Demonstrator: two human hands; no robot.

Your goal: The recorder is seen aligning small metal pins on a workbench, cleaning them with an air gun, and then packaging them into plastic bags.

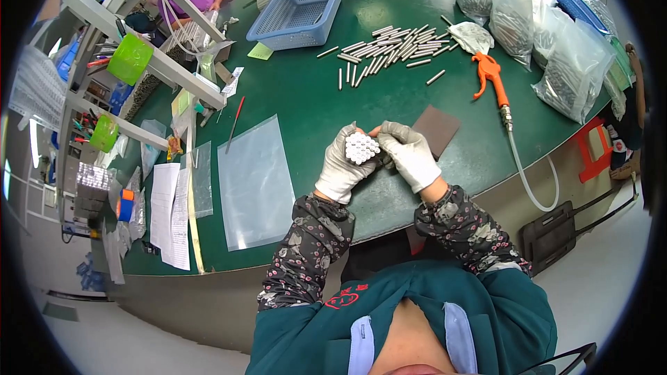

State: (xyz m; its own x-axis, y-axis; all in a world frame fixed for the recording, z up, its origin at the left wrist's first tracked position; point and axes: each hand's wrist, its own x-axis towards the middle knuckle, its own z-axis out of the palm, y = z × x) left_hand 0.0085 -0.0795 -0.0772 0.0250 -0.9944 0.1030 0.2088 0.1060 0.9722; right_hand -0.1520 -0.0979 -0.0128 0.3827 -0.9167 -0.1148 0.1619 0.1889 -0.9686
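- Left hand [340, 169] is gloved, curled in a grip
- Right hand [411, 158] is gloved, bent inward, close beside the left
- Sleeved forearms [306, 246] converge from below

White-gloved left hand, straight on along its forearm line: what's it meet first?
Likely the loose pile of silvery metal rods on the green tabletop; height of the left hand is unclear.

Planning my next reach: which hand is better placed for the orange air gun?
Probably your right hand: it's nearer the orange air gun, while your left hand wraps around the bundle of metal pins.
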